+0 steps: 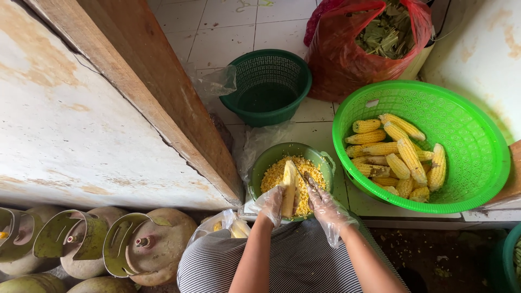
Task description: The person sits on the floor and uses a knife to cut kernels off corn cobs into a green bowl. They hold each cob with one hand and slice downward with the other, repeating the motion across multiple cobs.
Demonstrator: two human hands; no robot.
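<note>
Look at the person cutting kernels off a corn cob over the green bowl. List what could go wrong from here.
1. The right hand works a knife down the cob close to the left hand; a slip could cut the thinly gloved fingers.
2. The bowl looks nearly full of kernels, so more could spill over the rim onto the floor.
3. Loose plastic gloves may weaken the grip on the cob.
</note>
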